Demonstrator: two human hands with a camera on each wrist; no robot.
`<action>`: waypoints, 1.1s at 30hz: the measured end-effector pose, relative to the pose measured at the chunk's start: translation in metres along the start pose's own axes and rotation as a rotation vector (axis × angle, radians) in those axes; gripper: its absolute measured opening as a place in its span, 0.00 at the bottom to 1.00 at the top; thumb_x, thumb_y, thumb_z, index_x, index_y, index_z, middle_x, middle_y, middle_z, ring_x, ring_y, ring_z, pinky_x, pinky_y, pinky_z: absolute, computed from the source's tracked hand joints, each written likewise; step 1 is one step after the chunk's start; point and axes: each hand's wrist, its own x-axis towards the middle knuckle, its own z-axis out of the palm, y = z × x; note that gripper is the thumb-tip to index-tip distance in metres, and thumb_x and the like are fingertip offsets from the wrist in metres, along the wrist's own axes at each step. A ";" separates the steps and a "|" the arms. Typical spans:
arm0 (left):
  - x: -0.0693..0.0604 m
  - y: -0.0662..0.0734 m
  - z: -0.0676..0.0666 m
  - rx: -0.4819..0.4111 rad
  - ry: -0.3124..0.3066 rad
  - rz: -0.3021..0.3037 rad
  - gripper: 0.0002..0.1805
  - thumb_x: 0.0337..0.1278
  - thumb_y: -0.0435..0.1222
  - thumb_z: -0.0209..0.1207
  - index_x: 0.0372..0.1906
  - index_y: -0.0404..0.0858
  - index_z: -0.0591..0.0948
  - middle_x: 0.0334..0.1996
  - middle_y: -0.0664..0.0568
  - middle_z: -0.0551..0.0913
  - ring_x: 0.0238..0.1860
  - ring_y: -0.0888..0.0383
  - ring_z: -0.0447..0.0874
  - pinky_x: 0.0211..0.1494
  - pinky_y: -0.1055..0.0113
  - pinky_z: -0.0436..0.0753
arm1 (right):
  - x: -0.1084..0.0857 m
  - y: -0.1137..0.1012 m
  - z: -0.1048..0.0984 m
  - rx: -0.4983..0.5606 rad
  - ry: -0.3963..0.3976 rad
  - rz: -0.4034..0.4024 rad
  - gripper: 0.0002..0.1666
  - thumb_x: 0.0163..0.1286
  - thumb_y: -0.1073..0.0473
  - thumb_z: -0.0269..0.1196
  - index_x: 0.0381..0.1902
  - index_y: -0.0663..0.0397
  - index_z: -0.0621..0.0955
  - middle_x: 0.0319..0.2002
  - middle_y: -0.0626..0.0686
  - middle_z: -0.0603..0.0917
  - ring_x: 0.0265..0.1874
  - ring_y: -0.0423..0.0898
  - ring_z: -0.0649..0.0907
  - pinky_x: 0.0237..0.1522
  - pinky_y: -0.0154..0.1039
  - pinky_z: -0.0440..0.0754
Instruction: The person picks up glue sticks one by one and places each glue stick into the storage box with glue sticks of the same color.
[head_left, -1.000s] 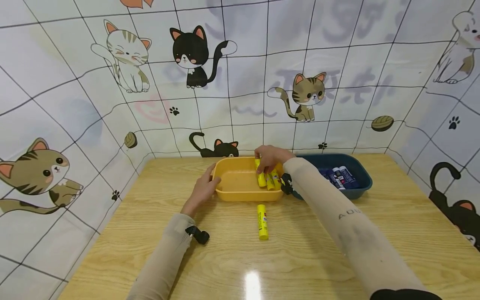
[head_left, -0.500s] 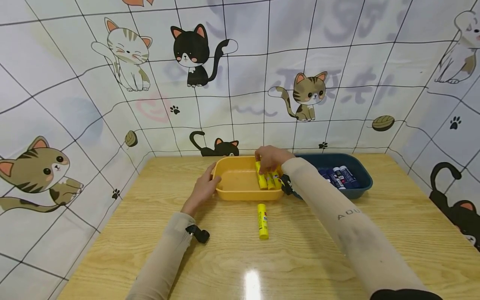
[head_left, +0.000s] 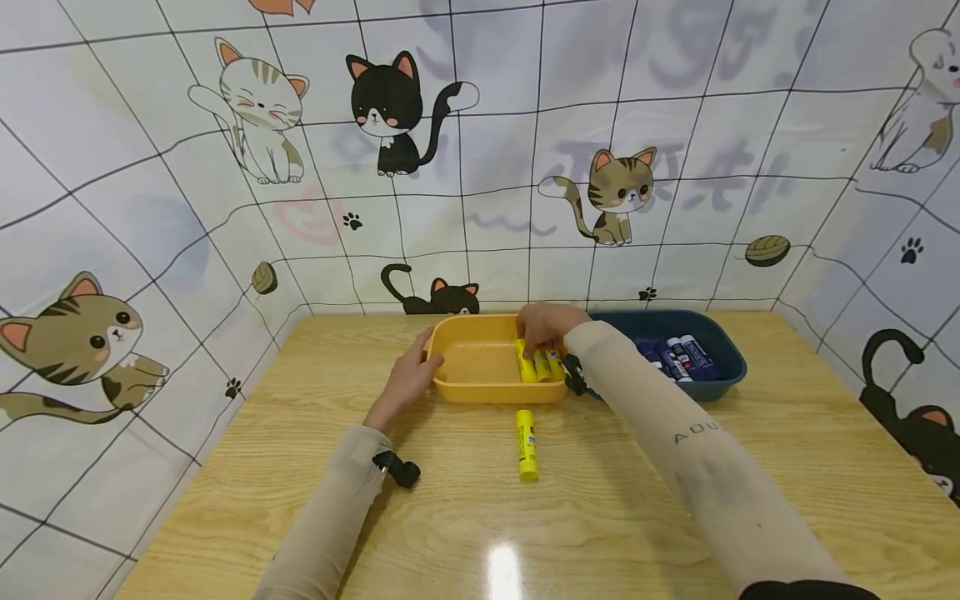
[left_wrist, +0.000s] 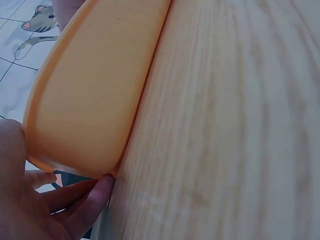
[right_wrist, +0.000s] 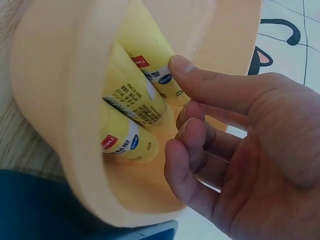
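Note:
My left hand (head_left: 408,375) holds the left end of the yellow plastic bin (head_left: 498,392), thumb at the rim and fingers against the outside. In the left wrist view a fingertip (left_wrist: 105,184) meets the bin's lower edge by the table. Inside the bin's right end, my right hand (head_left: 551,323) pinches the end of a yellow glue stick (right_wrist: 145,45), with the thumb on its side. Two more glue sticks (right_wrist: 135,102) lie alongside it, labels showing. Another yellow glue stick (head_left: 527,446) lies on the table in front of the bin.
A dark blue bin (head_left: 723,358) stands right of the yellow bin, holding several dark blue glue sticks (head_left: 678,358); my right forearm partly hides it. A cat-printed cloth wall (head_left: 495,183) rises behind the wooden table (head_left: 450,517).
My right hand has lowered, and the glue stick under it has come down beside the other two in the yellow bin. My left hand stays at the bin's left end.

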 end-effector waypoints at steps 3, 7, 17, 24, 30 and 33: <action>0.001 0.000 0.000 -0.008 -0.002 0.005 0.37 0.74 0.43 0.51 0.83 0.51 0.56 0.63 0.37 0.82 0.49 0.49 0.88 0.45 0.64 0.86 | 0.000 0.002 0.001 0.017 -0.013 0.012 0.24 0.70 0.56 0.69 0.62 0.54 0.79 0.38 0.53 0.82 0.30 0.46 0.80 0.35 0.38 0.84; 0.001 0.002 0.000 -0.010 -0.006 0.014 0.37 0.74 0.43 0.51 0.83 0.50 0.56 0.63 0.36 0.82 0.49 0.48 0.88 0.45 0.63 0.86 | -0.002 0.004 0.002 0.024 -0.020 0.020 0.26 0.71 0.56 0.69 0.64 0.53 0.78 0.37 0.53 0.82 0.30 0.47 0.80 0.38 0.40 0.85; 0.000 0.006 0.000 -0.013 -0.016 0.017 0.37 0.74 0.42 0.51 0.84 0.49 0.56 0.62 0.36 0.82 0.48 0.48 0.88 0.43 0.65 0.85 | 0.000 0.012 0.000 0.030 -0.012 -0.059 0.28 0.71 0.51 0.69 0.64 0.55 0.78 0.37 0.54 0.83 0.29 0.46 0.81 0.38 0.40 0.86; 0.001 0.003 0.001 -0.008 -0.020 0.014 0.37 0.74 0.42 0.51 0.83 0.49 0.56 0.60 0.36 0.83 0.44 0.51 0.87 0.41 0.67 0.83 | -0.026 0.012 -0.005 0.056 0.005 -0.175 0.31 0.72 0.52 0.67 0.68 0.57 0.75 0.44 0.59 0.86 0.39 0.52 0.87 0.46 0.48 0.89; 0.002 0.001 0.001 -0.005 0.000 0.012 0.36 0.74 0.42 0.51 0.83 0.50 0.57 0.57 0.37 0.84 0.40 0.52 0.86 0.39 0.68 0.82 | -0.053 0.005 -0.006 0.032 0.070 -0.255 0.29 0.73 0.51 0.67 0.67 0.57 0.76 0.48 0.62 0.87 0.42 0.55 0.89 0.46 0.47 0.88; 0.002 0.000 0.000 -0.017 0.001 0.010 0.37 0.74 0.41 0.52 0.83 0.50 0.57 0.58 0.36 0.84 0.42 0.50 0.87 0.40 0.66 0.84 | -0.067 0.001 0.000 0.033 0.125 -0.309 0.26 0.73 0.51 0.67 0.63 0.55 0.78 0.46 0.61 0.88 0.41 0.56 0.89 0.41 0.44 0.87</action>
